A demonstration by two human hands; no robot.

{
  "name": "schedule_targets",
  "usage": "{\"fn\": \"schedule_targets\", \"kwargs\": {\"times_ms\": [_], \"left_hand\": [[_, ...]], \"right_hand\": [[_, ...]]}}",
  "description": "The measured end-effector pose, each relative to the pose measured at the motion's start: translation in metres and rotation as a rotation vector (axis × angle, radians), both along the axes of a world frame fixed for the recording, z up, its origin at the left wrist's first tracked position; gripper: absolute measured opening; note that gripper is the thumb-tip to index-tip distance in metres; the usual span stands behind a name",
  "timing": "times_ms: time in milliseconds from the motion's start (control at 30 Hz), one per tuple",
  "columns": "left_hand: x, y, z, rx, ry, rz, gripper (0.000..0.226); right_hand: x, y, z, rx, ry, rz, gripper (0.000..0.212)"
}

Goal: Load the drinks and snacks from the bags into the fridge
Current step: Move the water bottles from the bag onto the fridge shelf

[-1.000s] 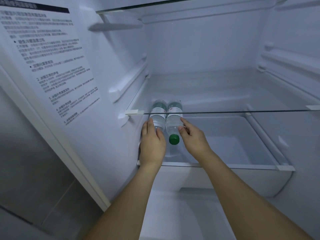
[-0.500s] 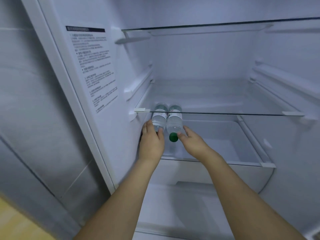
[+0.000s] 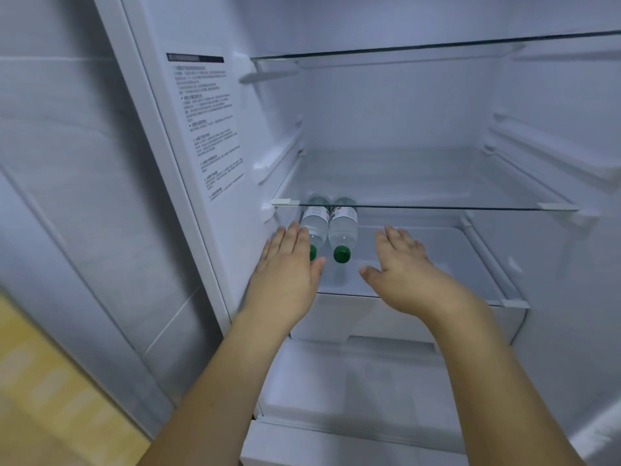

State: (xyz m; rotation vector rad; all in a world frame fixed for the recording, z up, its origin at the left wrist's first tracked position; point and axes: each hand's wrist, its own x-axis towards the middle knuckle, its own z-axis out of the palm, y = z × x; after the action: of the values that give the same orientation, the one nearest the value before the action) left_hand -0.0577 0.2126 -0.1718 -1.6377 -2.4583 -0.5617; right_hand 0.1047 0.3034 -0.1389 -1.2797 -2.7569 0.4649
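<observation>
Lying loose at centre frame between wide-fingered, empty left hand (image 3: pixel 285 274) and right hand (image 3: pixel 400 264), two bottles (image 3: pixel 342 227) risk rolling right across the glass shelf (image 3: pixel 437 260).

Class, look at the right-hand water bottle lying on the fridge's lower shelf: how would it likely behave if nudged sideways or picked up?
The right-hand bottle lies on its side on smooth glass shelf, so it would probably roll towards the open right. It looks full, so likely fairly heavy. The left-hand bottle beside it should block leftward rolling.
</observation>
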Motion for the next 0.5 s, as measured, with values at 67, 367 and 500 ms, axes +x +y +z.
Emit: {"fn": "schedule_targets", "kwargs": {"times_ms": [67,367,500], "left_hand": [[0.002,-0.004,0.002,-0.01,-0.006,0.001,0.063],[0.008,-0.029,0.008,-0.052,-0.004,-0.02,0.062],[0.008,-0.034,0.009,-0.048,-0.011,-0.043,0.06]], "right_hand": [[-0.001,-0.006,0.002,-0.003,-0.013,0.01,0.069],[-0.006,-0.023,0.0,-0.024,-0.081,0.028,0.07],[-0.007,-0.031,-0.002,-0.031,-0.149,0.053,0.07]]}}
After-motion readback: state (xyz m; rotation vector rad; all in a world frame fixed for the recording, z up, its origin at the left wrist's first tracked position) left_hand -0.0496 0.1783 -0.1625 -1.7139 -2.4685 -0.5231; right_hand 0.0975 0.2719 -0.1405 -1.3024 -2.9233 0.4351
